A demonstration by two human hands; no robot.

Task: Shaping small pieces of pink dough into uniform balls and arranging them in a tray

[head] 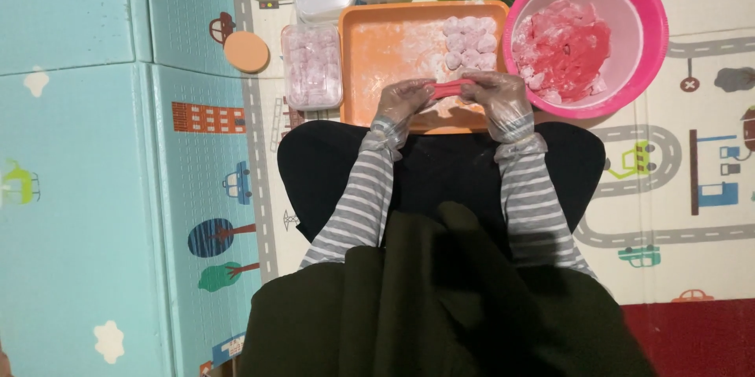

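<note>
Pink dough strip (454, 88): you pinch it btw. gloved left hand (403, 99) & right hand (495, 97), stretched over floured orange tray (385, 55), so flour falls there, finished balls (470, 42) alongside.

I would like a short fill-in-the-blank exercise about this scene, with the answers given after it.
1. Both hands stretch a strip of ____ dough.
2. The floured balls lie on an ____ tray.
3. The bowl to the right of the tray is ____.

Missing words: red; orange; pink
</note>
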